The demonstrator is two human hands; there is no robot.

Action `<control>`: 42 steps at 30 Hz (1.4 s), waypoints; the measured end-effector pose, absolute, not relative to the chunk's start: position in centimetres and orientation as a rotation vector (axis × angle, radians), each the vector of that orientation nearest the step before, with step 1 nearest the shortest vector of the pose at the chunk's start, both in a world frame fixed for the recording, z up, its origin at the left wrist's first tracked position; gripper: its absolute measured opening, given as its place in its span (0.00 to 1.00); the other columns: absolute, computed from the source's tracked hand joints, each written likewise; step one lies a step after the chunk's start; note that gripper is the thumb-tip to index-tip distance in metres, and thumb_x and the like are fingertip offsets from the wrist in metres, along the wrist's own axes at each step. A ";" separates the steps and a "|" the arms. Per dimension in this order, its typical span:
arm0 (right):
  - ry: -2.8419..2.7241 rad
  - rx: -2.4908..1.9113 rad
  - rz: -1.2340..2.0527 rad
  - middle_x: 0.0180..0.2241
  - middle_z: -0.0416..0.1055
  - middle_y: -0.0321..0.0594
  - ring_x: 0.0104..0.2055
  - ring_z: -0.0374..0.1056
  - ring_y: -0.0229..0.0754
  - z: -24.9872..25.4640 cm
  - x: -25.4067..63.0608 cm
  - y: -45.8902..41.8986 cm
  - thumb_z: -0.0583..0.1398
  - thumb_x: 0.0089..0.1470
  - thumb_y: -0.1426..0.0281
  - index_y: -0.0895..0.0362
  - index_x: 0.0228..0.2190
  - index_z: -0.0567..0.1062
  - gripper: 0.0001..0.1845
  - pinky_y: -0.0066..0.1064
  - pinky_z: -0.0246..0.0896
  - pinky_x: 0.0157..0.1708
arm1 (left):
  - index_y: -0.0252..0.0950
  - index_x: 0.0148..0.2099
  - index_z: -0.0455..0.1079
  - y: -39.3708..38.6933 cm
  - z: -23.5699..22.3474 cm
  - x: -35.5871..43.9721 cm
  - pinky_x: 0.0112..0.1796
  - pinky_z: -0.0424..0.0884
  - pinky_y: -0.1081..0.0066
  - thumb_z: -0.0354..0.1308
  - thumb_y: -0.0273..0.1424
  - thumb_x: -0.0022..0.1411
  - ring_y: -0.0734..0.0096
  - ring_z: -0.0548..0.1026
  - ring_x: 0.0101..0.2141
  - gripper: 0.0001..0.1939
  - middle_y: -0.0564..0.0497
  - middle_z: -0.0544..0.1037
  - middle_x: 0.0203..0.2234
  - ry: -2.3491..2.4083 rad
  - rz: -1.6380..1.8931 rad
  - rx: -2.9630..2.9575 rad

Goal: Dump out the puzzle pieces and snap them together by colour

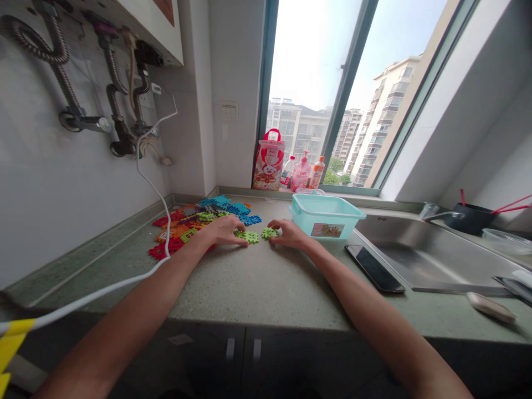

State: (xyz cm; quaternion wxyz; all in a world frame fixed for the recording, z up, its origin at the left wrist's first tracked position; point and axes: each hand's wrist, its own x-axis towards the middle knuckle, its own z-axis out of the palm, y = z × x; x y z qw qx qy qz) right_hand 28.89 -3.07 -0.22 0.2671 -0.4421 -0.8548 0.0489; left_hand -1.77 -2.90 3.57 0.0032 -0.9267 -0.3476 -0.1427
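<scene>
My left hand (228, 229) grips a light green interlocking plastic piece (250, 237) just above or on the counter. Between the thumb and fingers of my right hand (288, 233) is a second light green interlocking piece (270, 233), a small gap apart from the first. Behind and left of my left hand lies a loose pile of such pieces: red ones (160, 252), orange ones (168, 231), blue ones (239, 208) and a few green ones. My left hand and forearm hide part of the pile.
A turquoise plastic box (328, 213) stands right of my right hand. A black phone (374, 269) lies before the steel sink (399, 244). A white cable (124, 280) crosses the left side. Bottles (302, 174) and a red-handled package (269, 165) line the windowsill.
</scene>
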 end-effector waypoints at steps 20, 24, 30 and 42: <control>-2.244 -1.194 0.227 0.41 0.81 0.41 0.40 0.75 0.44 -0.4 28.3 -2.9 0.71 0.51 0.64 0.54 0.47 0.81 0.21 0.34 0.68 0.43 | 0.39 0.48 0.82 -3.1 4.6 -2.8 0.49 0.69 0.68 0.70 0.42 0.54 0.59 0.78 0.46 0.21 0.48 0.84 0.43 -1.041 -0.478 -2.943; -2.174 -1.006 0.271 0.43 0.80 0.41 0.44 0.74 0.43 0.0 27.2 -3.7 0.69 0.54 0.63 0.53 0.47 0.81 0.18 0.34 0.68 0.45 | 0.41 0.42 0.84 -3.0 4.5 -2.9 0.45 0.70 0.70 0.69 0.38 0.54 0.61 0.79 0.41 0.14 0.49 0.84 0.39 -1.074 -0.430 -2.940; -2.312 -0.883 0.389 0.45 0.80 0.39 0.46 0.74 0.44 -0.4 25.0 -4.5 0.69 0.55 0.62 0.53 0.47 0.81 0.18 0.33 0.67 0.46 | 0.43 0.40 0.85 -3.2 4.6 -2.3 0.44 0.70 0.70 0.70 0.43 0.55 0.62 0.78 0.40 0.14 0.49 0.83 0.38 -1.068 -0.436 -2.962; -2.249 -0.911 0.399 0.43 0.80 0.38 0.45 0.74 0.44 0.3 26.2 -4.4 0.69 0.53 0.62 0.53 0.45 0.81 0.17 0.33 0.67 0.44 | 0.43 0.48 0.84 -2.2 2.8 -1.5 0.56 0.66 0.64 0.71 0.51 0.57 0.58 0.77 0.49 0.23 0.46 0.84 0.47 -0.928 -0.532 -3.024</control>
